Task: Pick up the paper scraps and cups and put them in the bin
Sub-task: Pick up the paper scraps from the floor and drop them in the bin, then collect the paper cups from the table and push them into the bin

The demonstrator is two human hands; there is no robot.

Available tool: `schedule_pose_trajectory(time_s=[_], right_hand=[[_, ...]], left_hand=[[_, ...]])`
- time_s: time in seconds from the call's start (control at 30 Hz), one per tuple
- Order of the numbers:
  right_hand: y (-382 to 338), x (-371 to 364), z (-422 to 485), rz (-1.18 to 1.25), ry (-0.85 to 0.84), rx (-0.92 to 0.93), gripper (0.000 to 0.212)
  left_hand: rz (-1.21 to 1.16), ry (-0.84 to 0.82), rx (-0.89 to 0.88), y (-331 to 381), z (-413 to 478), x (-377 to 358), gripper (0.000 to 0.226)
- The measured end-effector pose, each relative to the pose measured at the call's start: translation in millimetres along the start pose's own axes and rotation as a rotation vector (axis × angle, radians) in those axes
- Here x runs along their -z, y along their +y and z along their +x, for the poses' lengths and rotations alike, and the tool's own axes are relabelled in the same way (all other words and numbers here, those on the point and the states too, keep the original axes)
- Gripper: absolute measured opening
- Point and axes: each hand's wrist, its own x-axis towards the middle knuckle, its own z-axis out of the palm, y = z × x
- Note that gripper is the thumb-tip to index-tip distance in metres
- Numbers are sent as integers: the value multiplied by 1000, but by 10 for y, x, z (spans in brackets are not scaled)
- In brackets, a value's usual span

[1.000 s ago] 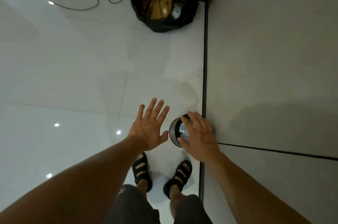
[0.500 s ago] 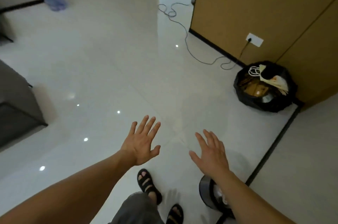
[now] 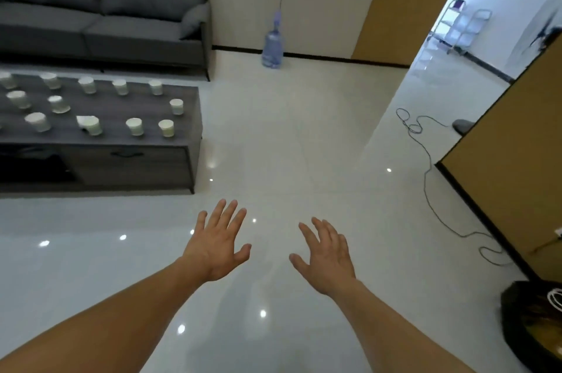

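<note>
**Cups Not Yet Cleared, Both Grips Empty**

Barely begun, judging by the surface (image 3: 146, 108) at far left. On it, about a dozen cups (image 3: 134, 126) in three loose rows, none in hand and none near a bin. Beside one cup in the nearest row, something white and flat, possibly a paper scrap, though too blurred to say. No other scraps to be made out anywhere on the floor (image 3: 273, 144).

Left grip (image 3: 216, 248) and right grip (image 3: 327, 260) both released: fingers straight and spread, backs up, holding nothing. Side by side above the glossy floor, well apart from the surface and from every cup.

Cups upright, mouths up, long axis vertical, wider at the rim than at the base. None plainly toppled.

No bin proper in view. At the near right edge, only a black sack (image 3: 523, 299) of rubbish, cut off by the frame.

Left to do, by this reckoning: cross to the surface, gather cups and any scraps, carry them to the bin, likely in several trips.

Elsewhere: a grey sofa (image 3: 121, 7) behind the surface, a water bottle (image 3: 272, 47) against the far wall, a cable (image 3: 425, 190) trailing along the right.
</note>
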Motion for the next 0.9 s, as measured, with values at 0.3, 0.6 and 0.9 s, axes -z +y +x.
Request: schedule_pose_trajectory(time_s=[0.3,0.6,0.9], right_hand=[[-1803,96,1306,-11,-5,257,73],[-2369,109,2890,-34,-51,390,72],[-2765,420,4494,-53,-57,573,71]], left_hand=[[-35,73,299,-1899,89,423,78],[-49,52,421,-2691,972,448,79],[-46,77,602,-3397,1918,739,80]])
